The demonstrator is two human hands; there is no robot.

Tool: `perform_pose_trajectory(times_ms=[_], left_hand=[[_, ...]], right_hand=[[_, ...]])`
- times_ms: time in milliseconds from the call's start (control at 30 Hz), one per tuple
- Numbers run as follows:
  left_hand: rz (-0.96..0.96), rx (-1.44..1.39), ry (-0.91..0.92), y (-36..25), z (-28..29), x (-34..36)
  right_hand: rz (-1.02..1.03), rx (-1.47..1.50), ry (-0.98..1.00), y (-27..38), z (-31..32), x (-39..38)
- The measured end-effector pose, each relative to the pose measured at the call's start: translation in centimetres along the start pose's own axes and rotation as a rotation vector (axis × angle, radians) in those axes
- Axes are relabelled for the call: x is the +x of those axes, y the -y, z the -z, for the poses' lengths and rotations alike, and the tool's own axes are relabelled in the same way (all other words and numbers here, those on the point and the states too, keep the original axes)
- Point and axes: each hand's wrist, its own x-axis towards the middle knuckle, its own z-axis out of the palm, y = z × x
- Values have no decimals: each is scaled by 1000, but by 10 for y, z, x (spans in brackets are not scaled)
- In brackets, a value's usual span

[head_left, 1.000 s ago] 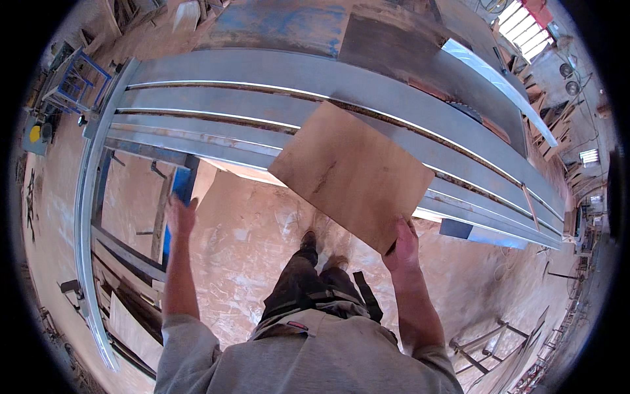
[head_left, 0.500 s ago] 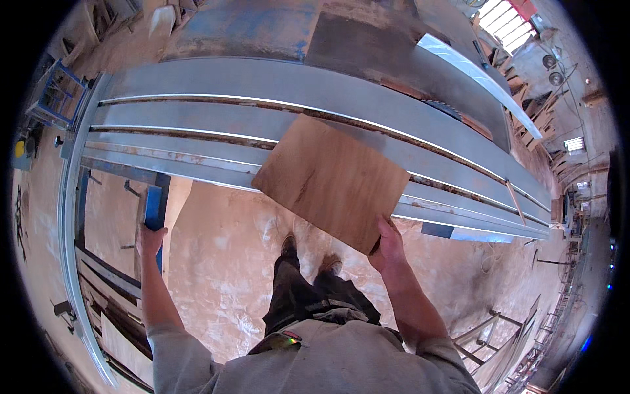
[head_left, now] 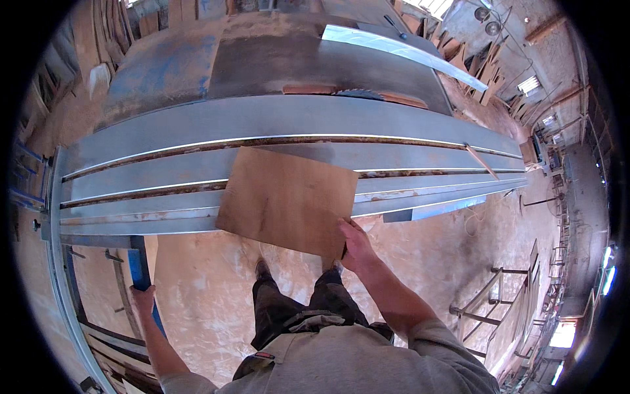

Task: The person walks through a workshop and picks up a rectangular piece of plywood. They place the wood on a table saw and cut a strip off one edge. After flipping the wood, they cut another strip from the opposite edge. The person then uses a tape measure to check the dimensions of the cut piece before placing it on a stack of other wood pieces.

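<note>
A square brown plywood board (head_left: 289,200) lies across the slots of a long grey sliding saw table (head_left: 282,121), its near edge jutting out past the table. My right hand (head_left: 358,245) is closed on the board's near right corner, the thumb on top and the other fingers partly hidden below. On the left, my left hand (head_left: 142,301) wraps around a blue metal bar (head_left: 138,264) that runs toward me from the table's near side. Beyond the board, a toothed circular saw blade (head_left: 359,94) shows in a reddish-brown strip along the table's far side.
A thin wooden stick (head_left: 481,161) rests across the table's right end. Behind the blade stand a dark machine top and a long pale metal fence (head_left: 403,54). Timber offcuts lean at the far right. Closer on the right is a metal rack (head_left: 482,308) with sheets.
My view has turned, so the table now runs more level across it. Both hands keep their holds on the board and the blue bar.
</note>
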Motion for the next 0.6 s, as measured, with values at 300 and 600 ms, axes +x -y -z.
perform_pose_trajectory(times_ms=[300, 600], left_hand=[[-91, -157, -47, 82, -65, 40], [102, -50, 45, 0, 0, 1]], right_hand=[[56, -159, 19, -8, 35, 17], [121, -178, -74, 3, 27, 29]])
